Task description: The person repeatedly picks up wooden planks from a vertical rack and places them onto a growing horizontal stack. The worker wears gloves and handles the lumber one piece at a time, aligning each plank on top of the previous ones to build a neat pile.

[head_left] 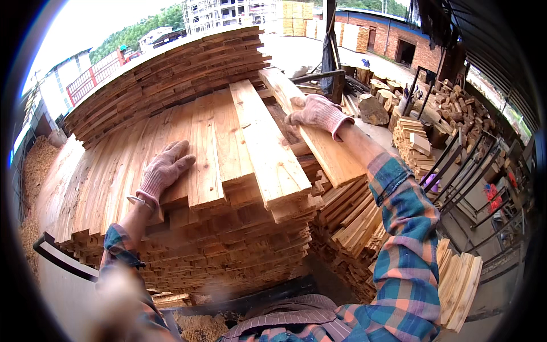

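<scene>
My left hand, in a pale pink work glove, lies flat on the top layer of a big stack of sawn planks. Its fingers are stretched out, with nothing in them. At the stack's right side my right hand, gloved alike, grips a long plank from above, fingers curled over its left edge. That plank lies slantwise, its near end beyond the stack's right side. Between my hands another plank rests on top of the layer, its near end jutting toward me.
Behind the top layer rises a higher tier of planks. More planks lie lower at the right. Black metal frames and piled logs stand farther right. A black metal bar juts out at the lower left.
</scene>
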A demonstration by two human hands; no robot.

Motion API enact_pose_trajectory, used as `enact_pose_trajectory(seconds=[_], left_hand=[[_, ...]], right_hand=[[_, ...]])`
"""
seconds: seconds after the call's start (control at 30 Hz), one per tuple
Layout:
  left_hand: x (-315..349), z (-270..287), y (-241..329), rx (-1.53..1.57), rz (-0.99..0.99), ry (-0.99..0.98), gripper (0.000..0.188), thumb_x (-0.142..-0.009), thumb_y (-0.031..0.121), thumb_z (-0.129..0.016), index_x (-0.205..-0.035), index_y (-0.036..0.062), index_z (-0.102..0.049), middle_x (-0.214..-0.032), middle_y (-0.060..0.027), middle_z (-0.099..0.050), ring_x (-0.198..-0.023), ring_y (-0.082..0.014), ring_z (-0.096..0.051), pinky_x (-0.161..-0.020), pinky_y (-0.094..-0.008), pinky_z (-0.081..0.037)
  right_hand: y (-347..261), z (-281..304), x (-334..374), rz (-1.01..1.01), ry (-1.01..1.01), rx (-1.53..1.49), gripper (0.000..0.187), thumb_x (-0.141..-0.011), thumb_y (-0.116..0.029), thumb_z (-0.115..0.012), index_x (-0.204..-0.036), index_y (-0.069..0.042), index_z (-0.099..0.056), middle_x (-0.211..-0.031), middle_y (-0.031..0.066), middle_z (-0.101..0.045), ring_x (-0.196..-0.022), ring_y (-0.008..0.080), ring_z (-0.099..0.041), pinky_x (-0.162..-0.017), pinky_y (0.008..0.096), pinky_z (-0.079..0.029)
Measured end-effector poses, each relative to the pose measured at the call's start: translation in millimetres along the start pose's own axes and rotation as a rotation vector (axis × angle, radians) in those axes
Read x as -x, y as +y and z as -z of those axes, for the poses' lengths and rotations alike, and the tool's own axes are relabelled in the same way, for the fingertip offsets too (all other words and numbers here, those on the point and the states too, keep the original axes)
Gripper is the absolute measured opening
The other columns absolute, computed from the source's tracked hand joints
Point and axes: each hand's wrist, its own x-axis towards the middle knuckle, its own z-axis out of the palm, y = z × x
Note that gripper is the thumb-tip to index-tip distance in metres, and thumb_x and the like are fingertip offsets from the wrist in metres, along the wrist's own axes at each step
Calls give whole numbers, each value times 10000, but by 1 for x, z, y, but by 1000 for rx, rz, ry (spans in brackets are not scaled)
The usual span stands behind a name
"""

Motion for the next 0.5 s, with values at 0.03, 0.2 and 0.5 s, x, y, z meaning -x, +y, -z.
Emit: enact_pose_trajectory(seconds=[0.03,0.2,0.5], left_hand=[[-6,-5,12,-1,-29,-27,668,-898,521,-552,-1403,97,-444,-1489,-121,-376,-1379,-280,-345,-1121,-361,-295],[1,2,15,-76,-2,-37,671,-880,520,-562,-1396,105,-454,-1494,-126,-366,-1381,-293,-336,-1125,-369,-283],[-10,-9,4,-20,-75,-33,683,-880,537,-553,-1381,81,-467,-1475,-140,-391,-1359,-306,-368,-1113,-370,-303]], right_hand=[[20,-11,-2,6,-12,94,461,-824,-379,-616,-1177,-83,-611,-1012,192,-682,-917,295,-673,-809,382,-524],[19,-59,-43,176,-17,279,217,-858,-208,-529,-1006,-156,-680,-1022,90,-693,-835,236,-687,-692,349,-550],[69,-106,-126,347,229,477,218,-863,-277,-514,-956,-177,-685,-824,141,-682,-768,311,-669,-631,437,-523]])
